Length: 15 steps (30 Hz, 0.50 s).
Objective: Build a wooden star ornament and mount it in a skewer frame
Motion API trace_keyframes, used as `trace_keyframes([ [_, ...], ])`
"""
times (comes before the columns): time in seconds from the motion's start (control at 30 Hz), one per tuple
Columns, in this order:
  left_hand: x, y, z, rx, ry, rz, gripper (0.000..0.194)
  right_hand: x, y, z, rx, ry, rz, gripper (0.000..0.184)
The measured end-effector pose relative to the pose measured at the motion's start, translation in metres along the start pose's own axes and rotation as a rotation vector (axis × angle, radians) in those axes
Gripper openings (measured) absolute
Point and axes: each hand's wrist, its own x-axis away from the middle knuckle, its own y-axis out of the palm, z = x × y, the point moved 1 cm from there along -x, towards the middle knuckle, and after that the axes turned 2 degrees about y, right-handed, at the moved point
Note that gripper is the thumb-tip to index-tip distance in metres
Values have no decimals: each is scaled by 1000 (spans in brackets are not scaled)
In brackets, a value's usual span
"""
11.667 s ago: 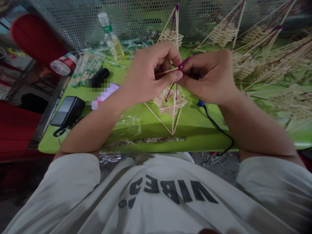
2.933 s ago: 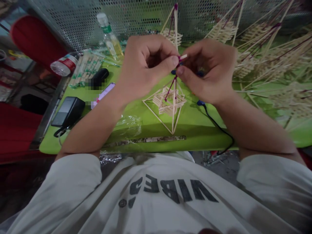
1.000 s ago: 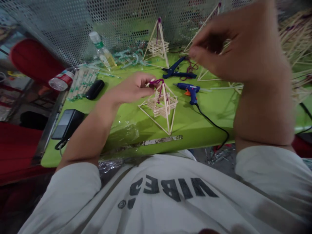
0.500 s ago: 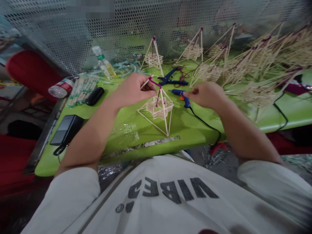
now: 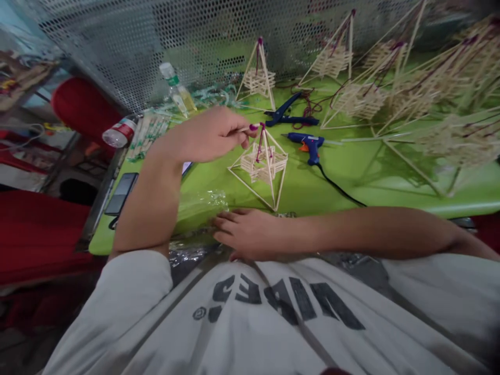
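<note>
My left hand (image 5: 207,136) is closed in a pinch on the tip of a small pyramid of bamboo sticks (image 5: 263,166), where a purple string (image 5: 258,140) is wound. The pyramid stands on the green table (image 5: 351,179) with a stacked stick block inside it. My right hand (image 5: 250,234) lies at the table's near edge, fingers stretched out toward the left, on a long speckled strip and clear plastic wrap (image 5: 203,200). It holds nothing that I can see.
A blue glue gun (image 5: 307,143) with a black cable lies right of the pyramid, blue pliers (image 5: 285,115) behind it. Several finished stick pyramids (image 5: 410,99) crowd the right and back. Bottles (image 5: 177,94), chopstick packs, a phone and a black device (image 5: 121,192) sit left. Perforated metal screen behind.
My right hand has left the glue gun area and come down to the table's near edge in front of my chest. My left hand stays pinched on the pyramid's tip.
</note>
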Motion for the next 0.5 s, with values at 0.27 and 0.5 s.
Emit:
trace_keyframes([
  [0.27, -5, -20, 1, -138, -67, -136, 40, -16, 45, 18, 1, -35, -67, 79],
  [0.5, -10, -44, 20, -260, -134, -192, 48, -17, 54, 15, 32, -47, -42, 75],
])
